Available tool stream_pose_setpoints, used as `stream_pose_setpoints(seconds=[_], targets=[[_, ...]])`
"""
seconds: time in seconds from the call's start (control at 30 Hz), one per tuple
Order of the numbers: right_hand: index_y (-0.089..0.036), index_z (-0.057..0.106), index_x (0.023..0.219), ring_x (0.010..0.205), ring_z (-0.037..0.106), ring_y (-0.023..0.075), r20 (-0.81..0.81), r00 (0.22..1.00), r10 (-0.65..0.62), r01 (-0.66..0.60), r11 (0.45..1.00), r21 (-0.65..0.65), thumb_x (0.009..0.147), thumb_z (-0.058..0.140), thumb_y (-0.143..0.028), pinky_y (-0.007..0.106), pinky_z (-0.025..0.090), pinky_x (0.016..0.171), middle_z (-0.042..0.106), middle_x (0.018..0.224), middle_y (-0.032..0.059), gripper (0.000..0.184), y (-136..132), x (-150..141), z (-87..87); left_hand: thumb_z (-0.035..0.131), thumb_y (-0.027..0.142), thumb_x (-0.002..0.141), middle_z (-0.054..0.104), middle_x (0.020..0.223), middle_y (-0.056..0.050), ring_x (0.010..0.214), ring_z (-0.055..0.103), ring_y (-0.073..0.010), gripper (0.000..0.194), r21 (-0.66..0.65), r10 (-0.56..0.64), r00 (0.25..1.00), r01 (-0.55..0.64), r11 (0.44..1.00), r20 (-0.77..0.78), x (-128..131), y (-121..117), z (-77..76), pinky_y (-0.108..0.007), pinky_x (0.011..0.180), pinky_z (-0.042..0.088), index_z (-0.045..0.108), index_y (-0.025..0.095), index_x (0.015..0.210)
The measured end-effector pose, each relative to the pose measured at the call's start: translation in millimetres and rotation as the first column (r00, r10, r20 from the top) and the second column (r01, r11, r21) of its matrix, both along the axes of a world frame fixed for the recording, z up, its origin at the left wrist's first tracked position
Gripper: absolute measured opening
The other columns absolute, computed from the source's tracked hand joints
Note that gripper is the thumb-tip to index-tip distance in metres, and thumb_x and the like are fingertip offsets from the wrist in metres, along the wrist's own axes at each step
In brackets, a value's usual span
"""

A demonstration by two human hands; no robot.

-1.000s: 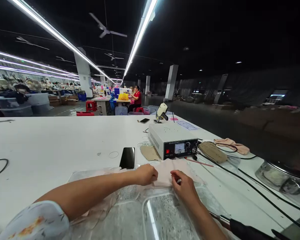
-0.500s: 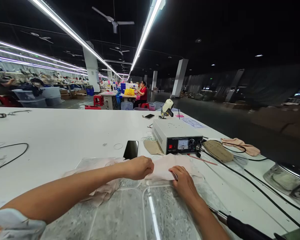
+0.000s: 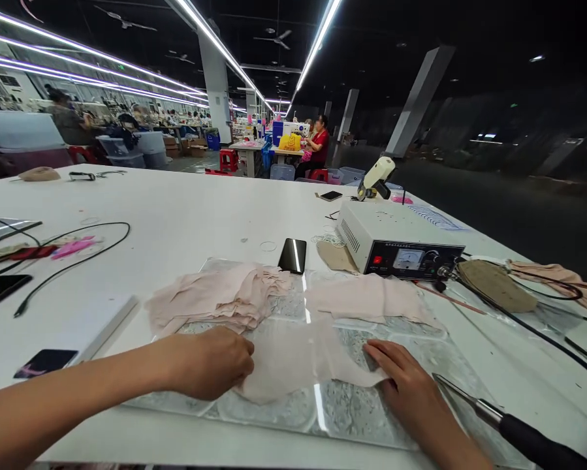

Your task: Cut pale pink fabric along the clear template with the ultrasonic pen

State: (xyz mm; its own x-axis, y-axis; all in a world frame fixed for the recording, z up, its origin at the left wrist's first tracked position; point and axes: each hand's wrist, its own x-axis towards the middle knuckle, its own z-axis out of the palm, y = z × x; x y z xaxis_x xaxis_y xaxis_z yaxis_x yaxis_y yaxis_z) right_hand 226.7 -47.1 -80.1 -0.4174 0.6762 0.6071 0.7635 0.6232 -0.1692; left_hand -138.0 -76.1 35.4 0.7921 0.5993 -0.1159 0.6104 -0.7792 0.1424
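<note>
A thin pale pink fabric piece (image 3: 293, 359) is stretched over a grey marbled glass-like board (image 3: 268, 411). My left hand (image 3: 217, 362) is closed on its left end, knuckles up. At the right end, my right hand (image 3: 403, 378) pinches the narrow tip between thumb and fingers. A layered stack of pink fabric pieces (image 3: 219, 297) lies beyond my left hand. Another flat pink piece (image 3: 366, 297) rests at the board's far right. Close by my right hand lies a black-handled tool with a pointed metal tip (image 3: 489, 411), its cutting end on the board.
A control box with a dial (image 3: 401, 241) stands behind the board, beside a black phone (image 3: 293, 255). Cables (image 3: 528, 333) run along the right. A beige handheld device (image 3: 375, 177) stands farther back. Cables and a pink scrap (image 3: 72, 247) lie left. A person in red (image 3: 317, 143) sits beyond the table.
Both hands have come nearer to me, bringing a pink piece onto the front of the board. The hands are farther apart with the fabric spread between them. The view has tilted down and left.
</note>
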Motion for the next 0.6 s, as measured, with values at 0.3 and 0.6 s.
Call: stream_pose_setpoints(seconds=[0.3,0.6], targets=[[-0.027,0.058,0.127,0.108,0.064,0.0202,-0.026,0.998,-0.060,0.061,0.998,0.027,0.091,0.045,-0.014,0.036,0.056,0.090,0.068,0.117,0.0048,0.041,-39,10,16.9,0.050,0.009,0.095,0.064,0.124,-0.011,0.113,0.061,-0.0229,0.023,0.135,-0.403,0.878,0.381,0.915,0.259,91,45,-19.9,-0.033,0.097,0.046,0.063,0.014,0.113],[-0.024,0.072,0.102,0.093,0.070,0.0218,-0.356,0.901,-0.249,0.259,0.966,-0.021,0.088,0.057,-0.020,0.032,0.059,0.079,0.073,0.101,0.0049,0.021,-82,19,10.8,0.041,0.019,0.102,0.056,0.138,-0.008,0.133,0.048,-0.0236,0.033,0.076,-0.518,0.783,0.526,0.847,0.344,125,68,-55.5,-0.037,0.115,0.033,0.059,0.015,0.130]])
